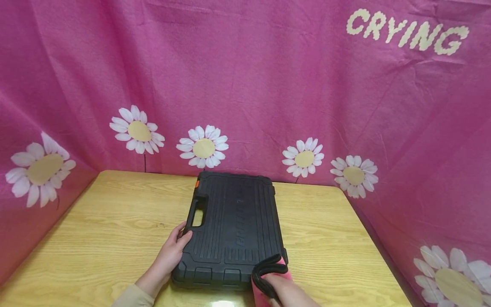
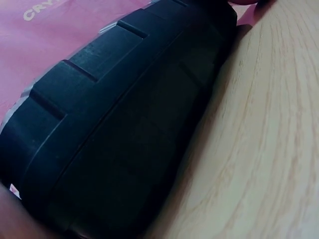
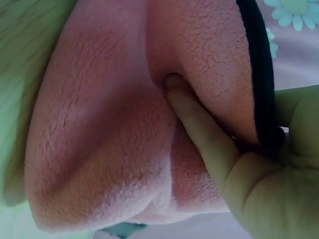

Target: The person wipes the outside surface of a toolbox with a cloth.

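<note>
A black hard plastic tool case (image 1: pixel 238 213) with ribbed lid and raised lettering lies flat on the wooden table, its handle cutout toward the left. My left hand (image 1: pixel 173 251) grips the case's left edge just below the handle, thumb on top, the other fingers partly hidden behind the edge. In the left wrist view the case's side wall (image 2: pixel 124 129) fills much of the picture. Folded in my right hand (image 1: pixel 287 292) is a fuzzy pink cloth (image 3: pixel 99 99) with black edging, held at the case's near right corner. Fingers (image 3: pixel 204 124) press into its folds.
Light wood tabletop (image 1: pixel 134 221) extends around the case on both sides. Pink fabric (image 1: pixel 245 76) printed with daisies hangs behind the table and along both sides. An orange latch (image 1: pixel 197 183) shows at the case's far left edge.
</note>
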A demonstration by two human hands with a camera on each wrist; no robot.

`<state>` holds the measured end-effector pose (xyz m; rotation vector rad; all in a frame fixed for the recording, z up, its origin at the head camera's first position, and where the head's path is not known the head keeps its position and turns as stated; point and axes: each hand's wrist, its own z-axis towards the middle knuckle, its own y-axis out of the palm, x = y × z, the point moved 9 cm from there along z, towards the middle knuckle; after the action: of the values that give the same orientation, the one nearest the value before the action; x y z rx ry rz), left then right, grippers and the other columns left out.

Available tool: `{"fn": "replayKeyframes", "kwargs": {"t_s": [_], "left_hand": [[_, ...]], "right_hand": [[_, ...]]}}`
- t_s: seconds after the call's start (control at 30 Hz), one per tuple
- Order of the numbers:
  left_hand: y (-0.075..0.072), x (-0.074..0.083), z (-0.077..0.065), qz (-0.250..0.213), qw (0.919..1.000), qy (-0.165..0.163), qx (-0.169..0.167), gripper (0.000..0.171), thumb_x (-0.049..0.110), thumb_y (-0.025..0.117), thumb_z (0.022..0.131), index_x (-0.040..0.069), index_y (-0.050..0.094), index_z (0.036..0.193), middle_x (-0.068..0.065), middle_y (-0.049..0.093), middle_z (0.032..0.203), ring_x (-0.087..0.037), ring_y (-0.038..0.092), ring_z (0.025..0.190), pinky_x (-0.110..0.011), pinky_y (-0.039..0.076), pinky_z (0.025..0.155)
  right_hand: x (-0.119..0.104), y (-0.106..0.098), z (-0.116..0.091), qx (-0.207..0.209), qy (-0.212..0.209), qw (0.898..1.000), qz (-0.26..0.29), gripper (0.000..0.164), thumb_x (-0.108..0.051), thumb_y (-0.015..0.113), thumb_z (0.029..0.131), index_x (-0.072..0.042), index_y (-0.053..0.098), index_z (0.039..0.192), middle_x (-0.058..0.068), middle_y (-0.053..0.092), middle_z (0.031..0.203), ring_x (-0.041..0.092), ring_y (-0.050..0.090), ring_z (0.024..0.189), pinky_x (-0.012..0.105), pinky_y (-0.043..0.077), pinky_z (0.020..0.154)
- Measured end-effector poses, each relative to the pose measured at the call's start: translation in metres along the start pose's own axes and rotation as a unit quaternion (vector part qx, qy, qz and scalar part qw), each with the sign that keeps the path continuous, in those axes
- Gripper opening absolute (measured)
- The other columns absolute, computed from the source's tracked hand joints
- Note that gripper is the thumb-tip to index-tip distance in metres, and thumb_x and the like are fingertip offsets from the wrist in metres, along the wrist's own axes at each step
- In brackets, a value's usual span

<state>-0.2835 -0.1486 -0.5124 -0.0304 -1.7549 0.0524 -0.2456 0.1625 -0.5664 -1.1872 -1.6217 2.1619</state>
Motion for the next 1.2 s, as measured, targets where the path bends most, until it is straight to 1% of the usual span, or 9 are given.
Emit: {"fn": "replayKeyframes", "kwargs": {"t_s": [0.13, 0.23, 0.37, 0.5, 0.6, 0.73, 0.83, 1.0, 1.2], "left_hand": [[-0.001, 0.001, -0.001, 0.007, 0.9999, 0.008, 0.001, 0.064, 0.028, 0.046, 0.111, -0.003, 0.019, 0.161, -0.030, 0.039, 0.152, -0.039, 0.048, 0.134, -0.041, 0.044, 0.105], [0.000, 0.000, -0.001, 0.006, 1.0000, 0.003, -0.004, 0.064, 0.029, 0.045, 0.111, -0.002, 0.018, 0.161, -0.030, 0.038, 0.152, -0.040, 0.048, 0.135, -0.047, 0.042, 0.108], [0.001, 0.000, -0.001, 0.006, 0.9999, 0.002, -0.010, 0.065, 0.030, 0.044, 0.111, -0.001, 0.017, 0.161, -0.031, 0.037, 0.153, -0.041, 0.047, 0.136, -0.051, 0.040, 0.110], [0.001, 0.001, -0.001, 0.012, 0.9999, 0.009, -0.007, 0.065, 0.029, 0.045, 0.111, -0.002, 0.018, 0.161, -0.032, 0.038, 0.153, -0.042, 0.047, 0.136, -0.053, 0.039, 0.112], [0.000, 0.001, 0.000, 0.014, 0.9998, 0.010, -0.002, 0.064, 0.028, 0.046, 0.111, -0.003, 0.019, 0.161, -0.032, 0.039, 0.152, -0.042, 0.048, 0.135, -0.050, 0.040, 0.110], [-0.001, 0.000, -0.001, 0.011, 0.9999, 0.006, 0.002, 0.063, 0.027, 0.046, 0.111, -0.002, 0.020, 0.161, -0.030, 0.041, 0.150, -0.038, 0.051, 0.132, -0.037, 0.045, 0.102], [-0.001, 0.000, -0.001, 0.009, 0.9999, 0.009, -0.001, 0.063, 0.027, 0.046, 0.111, -0.002, 0.020, 0.160, -0.030, 0.042, 0.148, -0.036, 0.052, 0.130, -0.030, 0.046, 0.096], [0.000, 0.000, -0.001, 0.007, 0.9999, 0.010, -0.004, 0.064, 0.028, 0.046, 0.111, -0.002, 0.019, 0.161, -0.029, 0.042, 0.149, -0.035, 0.053, 0.130, -0.029, 0.046, 0.094], [0.000, 0.000, -0.001, 0.008, 0.9999, 0.015, -0.002, 0.063, 0.026, 0.046, 0.111, -0.003, 0.020, 0.160, -0.031, 0.043, 0.148, -0.036, 0.053, 0.130, -0.029, 0.047, 0.095]], "right_hand": [[-0.030, -0.005, 0.015, -0.008, -0.048, 0.998, 0.024, 0.051, -0.003, 0.062, 0.086, -0.029, 0.056, 0.129, -0.019, 0.063, 0.111, -0.004, 0.057, 0.099, 0.024, 0.054, 0.089], [-0.055, -0.012, 0.025, -0.022, -0.065, 0.997, 0.043, 0.045, -0.002, 0.059, 0.089, -0.026, 0.057, 0.126, -0.017, 0.063, 0.107, -0.002, 0.057, 0.096, 0.021, 0.052, 0.085], [-0.080, -0.019, 0.038, -0.049, -0.062, 0.996, 0.052, 0.036, -0.001, 0.060, 0.090, -0.024, 0.058, 0.118, -0.017, 0.057, 0.096, -0.002, 0.055, 0.087, 0.016, 0.045, 0.074], [-0.093, -0.017, 0.052, -0.070, -0.065, 0.995, 0.042, 0.031, -0.001, 0.064, 0.088, -0.021, 0.057, 0.112, -0.015, 0.055, 0.090, -0.006, 0.051, 0.084, 0.014, 0.044, 0.073], [-0.101, -0.014, 0.063, -0.092, -0.058, 0.993, 0.037, 0.028, -0.004, 0.065, 0.091, -0.020, 0.058, 0.112, -0.016, 0.054, 0.089, -0.007, 0.050, 0.082, 0.014, 0.045, 0.073], [-0.109, -0.010, 0.073, -0.124, -0.034, 0.990, 0.051, 0.025, -0.007, 0.065, 0.095, -0.022, 0.059, 0.113, -0.019, 0.050, 0.087, -0.007, 0.051, 0.080, 0.014, 0.046, 0.072], [-0.125, -0.016, 0.078, -0.137, -0.026, 0.988, 0.064, 0.024, -0.007, 0.064, 0.096, -0.021, 0.060, 0.114, -0.018, 0.050, 0.086, -0.006, 0.051, 0.079, 0.014, 0.047, 0.073], [-0.153, -0.033, 0.083, -0.158, -0.010, 0.984, 0.088, 0.020, -0.006, 0.063, 0.098, -0.019, 0.062, 0.113, -0.016, 0.052, 0.086, -0.005, 0.053, 0.079, 0.014, 0.048, 0.075], [-0.163, -0.034, 0.089, -0.153, -0.024, 0.985, 0.072, 0.019, -0.003, 0.063, 0.097, -0.017, 0.061, 0.110, -0.017, 0.051, 0.085, -0.006, 0.051, 0.078, 0.013, 0.046, 0.073]]}}
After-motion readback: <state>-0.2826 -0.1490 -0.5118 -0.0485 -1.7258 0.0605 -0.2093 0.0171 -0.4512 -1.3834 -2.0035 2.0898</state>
